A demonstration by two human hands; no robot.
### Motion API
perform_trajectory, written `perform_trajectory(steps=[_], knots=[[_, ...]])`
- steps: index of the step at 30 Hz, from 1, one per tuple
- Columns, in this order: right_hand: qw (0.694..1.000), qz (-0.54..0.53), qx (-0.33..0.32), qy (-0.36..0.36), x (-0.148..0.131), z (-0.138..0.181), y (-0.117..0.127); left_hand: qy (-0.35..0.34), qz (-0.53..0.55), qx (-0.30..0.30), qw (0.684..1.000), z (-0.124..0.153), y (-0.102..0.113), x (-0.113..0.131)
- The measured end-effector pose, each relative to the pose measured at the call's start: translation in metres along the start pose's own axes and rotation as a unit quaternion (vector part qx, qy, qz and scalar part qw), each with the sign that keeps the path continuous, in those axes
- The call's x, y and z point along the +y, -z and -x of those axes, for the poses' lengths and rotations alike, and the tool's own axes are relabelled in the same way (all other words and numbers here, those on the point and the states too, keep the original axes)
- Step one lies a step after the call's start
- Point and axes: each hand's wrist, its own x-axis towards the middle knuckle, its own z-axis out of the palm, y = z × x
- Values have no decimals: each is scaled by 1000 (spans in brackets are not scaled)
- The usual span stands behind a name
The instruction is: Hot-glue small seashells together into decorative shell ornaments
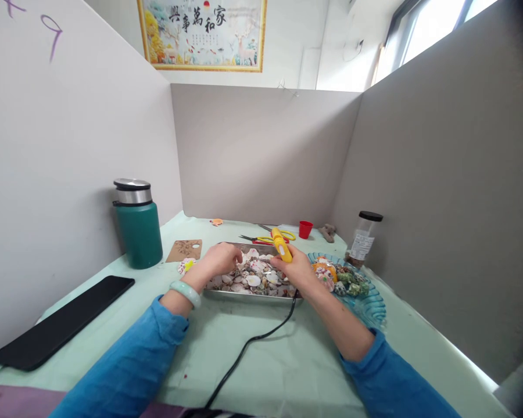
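Note:
My right hand (297, 268) is wrapped round a yellow glue gun (281, 245), held above the right side of a metal tray (253, 296). A black cord (261, 337) runs from below this hand to the table's front edge. Seashells (253, 280), mostly white and speckled, fill the tray. Over the tray's left side hovers my left hand (221, 259), its fingers curled together; what they pinch, if anything, is hidden. A pale green bangle (185, 294) circles the left wrist.
A blue plate (377, 305) of shells and stones stands at right, near a black-lidded jar (361, 239). Behind the tray lie scissors (259, 238) and a red cup (305, 230). A green flask (138, 229), brown card (184, 251) and black flat object (65, 319) occupy the left.

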Motion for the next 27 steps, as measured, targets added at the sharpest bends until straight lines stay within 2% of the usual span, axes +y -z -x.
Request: perform_trajectory(steps=[4,10,14,18,27], knots=[[1000,16,2,7,-1,0,0,-56,-40,-37,997,-1,-4,2],[1000,10,1,6,-5,3,1,-28,-73,-20,997,-1,-1,3],[1000,14,5,7,-5,3,2,-43,-84,-45,995,-2,-3,3],[1000,22,-1,8,-7,4,2,-53,-83,-34,995,-3,-9,2],[981,191,20,16,-10,6,3,-19,-52,-18,998,-5,-10,-11]])
